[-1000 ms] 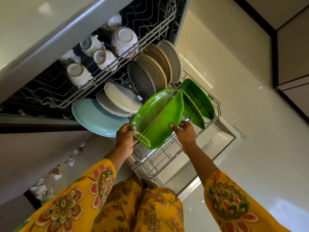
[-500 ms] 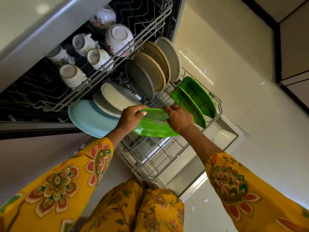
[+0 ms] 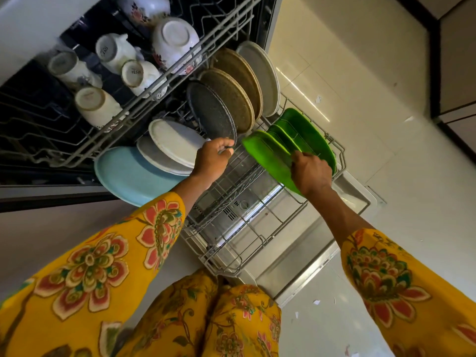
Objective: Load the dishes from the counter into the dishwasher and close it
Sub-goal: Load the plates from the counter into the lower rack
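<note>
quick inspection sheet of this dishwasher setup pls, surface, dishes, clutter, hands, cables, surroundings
surface: lower rack pulled out over the open door, near part bare
job's things: green plates on edge at the rack's right; dark plate, brown plates, white plates and blue plate upright; cups upside down in the upper rack
clutter: paper scraps on the floor
grippers: left hand at the dark plate's edge; right hand holds the nearest green plate
cables: nothing seen
surroundings: tiled floor, cabinets

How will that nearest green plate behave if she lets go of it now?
The green plate looks like thin, glossy plastic, so probably light, stiff and slippery. It leans in the lower rack under her right hand, so it might tip against its neighbours.
</note>
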The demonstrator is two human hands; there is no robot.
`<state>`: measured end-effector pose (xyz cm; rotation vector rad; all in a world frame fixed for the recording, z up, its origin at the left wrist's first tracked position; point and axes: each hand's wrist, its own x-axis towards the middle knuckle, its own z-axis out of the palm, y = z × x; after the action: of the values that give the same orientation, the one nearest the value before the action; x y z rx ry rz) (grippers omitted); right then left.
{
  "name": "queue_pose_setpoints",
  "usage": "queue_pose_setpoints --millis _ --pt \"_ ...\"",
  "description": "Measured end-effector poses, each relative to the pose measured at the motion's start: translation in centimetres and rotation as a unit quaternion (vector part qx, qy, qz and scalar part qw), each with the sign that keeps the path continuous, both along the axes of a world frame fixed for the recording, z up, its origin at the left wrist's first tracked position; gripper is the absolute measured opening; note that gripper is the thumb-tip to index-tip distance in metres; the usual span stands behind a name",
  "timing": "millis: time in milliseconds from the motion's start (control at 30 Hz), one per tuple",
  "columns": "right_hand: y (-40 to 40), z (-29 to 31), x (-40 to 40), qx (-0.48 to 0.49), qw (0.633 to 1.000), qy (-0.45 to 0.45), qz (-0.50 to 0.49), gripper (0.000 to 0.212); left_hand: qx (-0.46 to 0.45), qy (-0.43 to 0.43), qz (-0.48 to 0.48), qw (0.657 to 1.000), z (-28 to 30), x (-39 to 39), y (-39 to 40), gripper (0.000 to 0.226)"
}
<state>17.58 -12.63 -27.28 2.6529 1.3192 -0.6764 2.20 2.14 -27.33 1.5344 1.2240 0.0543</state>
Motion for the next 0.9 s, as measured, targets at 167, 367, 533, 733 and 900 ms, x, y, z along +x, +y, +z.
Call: queue_pose_setpoints --millis 167,367,533,733,900 --pt "0.3 -1.9 -0.3 -0.017 1.000 -0.001 -0.016 0.019 -0.057 0.011 0.066 0.996 -1.4 -1.8 -1.6 0.028" --pt "1.3 -3.3 -1.1 -0.013 1.000 -0.009 -0.012 0.024 -0.093 0.026 0.092 0.991 -2.3 -3.7 -3.5 0.028" --pt "0.8 -3.5 -1.7 0.007 1.000 -0.018 -0.020 0.021 -0.100 0.045 0.099 0.989 -2.8 -5.3 -4.1 0.026" --pt "0.4 -3.3 -1.3 0.039 0.998 -0.032 -0.045 0.017 -0.111 0.059 0.105 0.987 -2.6 -6.3 -4.9 0.025" --pt "0.5 -3.4 -1.6 0.009 1.000 -0.024 -0.019 0.020 -0.115 0.057 0.102 0.986 -2.5 -6.5 -5.3 0.026"
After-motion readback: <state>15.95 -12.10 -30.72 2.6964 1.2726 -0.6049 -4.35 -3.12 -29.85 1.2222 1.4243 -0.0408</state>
